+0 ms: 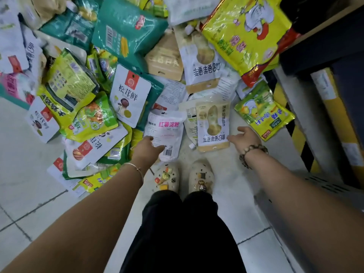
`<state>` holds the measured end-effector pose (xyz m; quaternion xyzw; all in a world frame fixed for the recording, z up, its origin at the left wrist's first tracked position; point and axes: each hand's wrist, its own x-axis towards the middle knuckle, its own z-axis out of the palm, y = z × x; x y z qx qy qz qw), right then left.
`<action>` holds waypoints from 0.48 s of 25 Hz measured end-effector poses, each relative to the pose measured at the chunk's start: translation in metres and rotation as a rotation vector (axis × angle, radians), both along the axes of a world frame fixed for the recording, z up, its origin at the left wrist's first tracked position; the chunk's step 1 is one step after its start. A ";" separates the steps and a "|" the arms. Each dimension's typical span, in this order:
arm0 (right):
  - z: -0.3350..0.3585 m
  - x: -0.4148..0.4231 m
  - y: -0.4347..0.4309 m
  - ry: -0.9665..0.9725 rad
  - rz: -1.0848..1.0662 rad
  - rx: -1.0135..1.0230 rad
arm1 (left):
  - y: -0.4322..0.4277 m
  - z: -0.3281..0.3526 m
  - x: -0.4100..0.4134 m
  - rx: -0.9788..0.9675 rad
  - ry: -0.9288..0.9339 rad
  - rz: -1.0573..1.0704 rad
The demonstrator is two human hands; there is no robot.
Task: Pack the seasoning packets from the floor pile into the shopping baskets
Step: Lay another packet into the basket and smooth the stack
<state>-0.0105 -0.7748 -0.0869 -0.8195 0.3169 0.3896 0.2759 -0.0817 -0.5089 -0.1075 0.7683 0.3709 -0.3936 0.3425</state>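
Note:
A big pile of seasoning packets (pixel 110 79) covers the floor ahead of me. My left hand (pixel 146 149) grips the near edge of a white packet with pink lettering (pixel 165 133); thumb and fingers pinch its lower left corner. My right hand (pixel 245 139) reaches toward a beige and white packet (pixel 213 125) lying just left of it; the fingers are spread and the fingertips are at its lower right edge, not curled round it. No basket is in view.
A large yellow bag (pixel 244 30) lies at top right and a smaller yellow-green packet (pixel 263 113) right of my right hand. Dark shelving (pixel 323 48) with a yellow-black striped base (pixel 299 138) runs along the right. My feet in pale clogs (pixel 185 177) stand on white tiles.

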 end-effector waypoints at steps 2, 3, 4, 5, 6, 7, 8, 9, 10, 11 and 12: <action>-0.040 0.007 0.001 0.000 0.009 -0.011 | 0.003 -0.041 0.006 0.002 -0.009 0.034; -0.059 0.009 0.002 -0.003 0.006 -0.011 | 0.005 -0.060 0.009 0.007 -0.016 0.048; -0.076 0.010 0.002 -0.011 0.001 -0.014 | 0.007 -0.076 0.011 0.025 -0.018 0.052; -0.093 0.012 0.002 -0.020 -0.006 -0.019 | 0.008 -0.092 0.013 0.055 -0.017 0.049; -0.107 0.014 0.002 -0.029 -0.016 -0.019 | 0.008 -0.103 0.014 0.097 -0.014 0.041; -0.117 0.015 0.002 -0.037 -0.025 -0.013 | 0.006 -0.111 0.013 0.145 -0.014 0.035; -0.126 0.016 0.003 -0.040 -0.033 -0.010 | 0.002 -0.117 0.013 0.188 -0.016 0.028; -0.132 0.017 0.003 -0.048 -0.037 -0.017 | -0.004 -0.120 0.012 0.224 -0.019 0.031; -0.137 0.018 0.003 -0.064 -0.048 -0.025 | -0.011 -0.122 0.014 0.255 -0.020 0.050; -0.139 0.017 0.003 -0.085 -0.067 -0.025 | -0.018 -0.123 0.016 0.291 -0.016 0.074; -0.141 0.015 0.004 -0.103 -0.090 -0.021 | -0.023 -0.123 0.018 0.335 -0.007 0.088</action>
